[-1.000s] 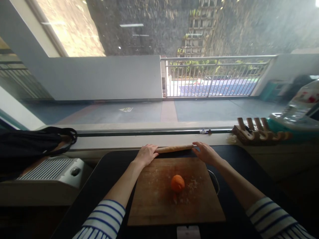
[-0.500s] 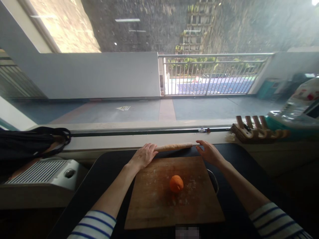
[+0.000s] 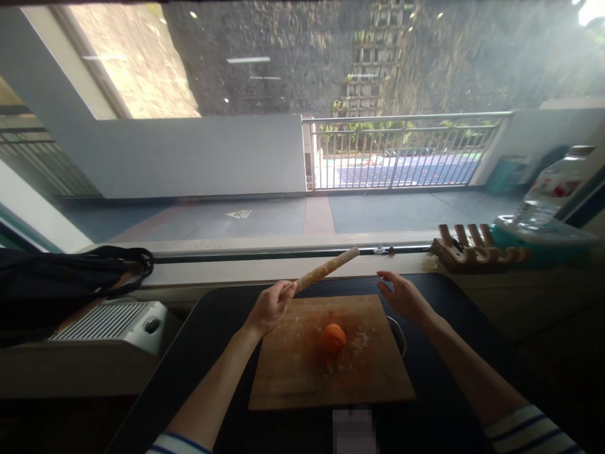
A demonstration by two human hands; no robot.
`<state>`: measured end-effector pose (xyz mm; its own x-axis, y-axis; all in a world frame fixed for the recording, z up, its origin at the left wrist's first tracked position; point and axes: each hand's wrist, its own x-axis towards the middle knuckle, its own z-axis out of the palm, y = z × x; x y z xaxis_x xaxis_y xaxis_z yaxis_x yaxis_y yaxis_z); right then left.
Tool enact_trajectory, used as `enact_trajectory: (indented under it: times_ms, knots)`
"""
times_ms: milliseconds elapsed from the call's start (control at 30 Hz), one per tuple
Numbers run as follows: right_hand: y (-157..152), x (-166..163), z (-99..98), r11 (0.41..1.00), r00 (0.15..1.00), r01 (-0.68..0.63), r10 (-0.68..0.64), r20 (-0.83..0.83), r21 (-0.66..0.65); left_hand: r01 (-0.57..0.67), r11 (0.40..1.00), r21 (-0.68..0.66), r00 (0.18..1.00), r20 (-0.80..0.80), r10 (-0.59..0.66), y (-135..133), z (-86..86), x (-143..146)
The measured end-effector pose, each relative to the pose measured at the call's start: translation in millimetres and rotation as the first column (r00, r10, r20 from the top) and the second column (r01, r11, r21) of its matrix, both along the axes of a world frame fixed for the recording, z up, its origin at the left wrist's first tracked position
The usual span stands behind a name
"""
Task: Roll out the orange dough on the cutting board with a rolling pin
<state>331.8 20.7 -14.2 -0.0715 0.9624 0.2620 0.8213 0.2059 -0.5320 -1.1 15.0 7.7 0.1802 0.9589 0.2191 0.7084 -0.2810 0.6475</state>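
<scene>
The wooden rolling pin hangs in the air over the far edge of the board. It slants up and rightward from the left hand, whose fingers are curled tight round 1 end. It looks stiff, light and floury, so probably slightly slick, and a grip nearer the middle would balance it better. The right hand hovers with fingers spread and holds nothing, right of the pin's free end. Nearer than both hands, an orange dough ball, likely soft, sits on the wooden cutting board.

A black bag lies beside a white grilled appliance, well apart from a wooden rack.
</scene>
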Motion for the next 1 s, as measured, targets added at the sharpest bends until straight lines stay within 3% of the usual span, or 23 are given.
enact_trajectory:
  times_ms: [133, 367, 600, 867, 1000]
  knots:
    - [-11.8, -0.5, 2.1, 1.000, 0.999, -0.012, 0.013, -0.039, 0.023, -0.136, 0.991, -0.006, 0.990, -0.045, 0.136, -13.0, 9.7, 0.9]
    - [-33.7, 1.3, 4.7, 0.999, 0.999, -0.030, 0.031, -0.041, 0.030, -0.161, 0.987, -0.014, 0.987, -0.012, 0.161, -33.3, 14.3, 0.8]
    - [-62.4, -9.9, 25.9, 0.952, 0.948, -0.236, 0.180, 0.263, 0.197, -0.028, 0.999, -0.046, 0.997, 0.067, 0.031, -47.8, 13.6, -0.2]
    - [-69.7, -18.5, 39.4, 0.938, 0.885, -0.325, 0.259, 0.386, 0.118, 0.121, 0.986, -0.117, 0.990, 0.090, -0.111, -57.2, 19.3, -3.8]
    - [-70.8, -14.9, 42.4, 0.942, 0.884, -0.318, 0.255, 0.392, 0.103, 0.203, 0.968, -0.150, 0.979, 0.002, -0.205, -60.1, 26.2, -4.9]
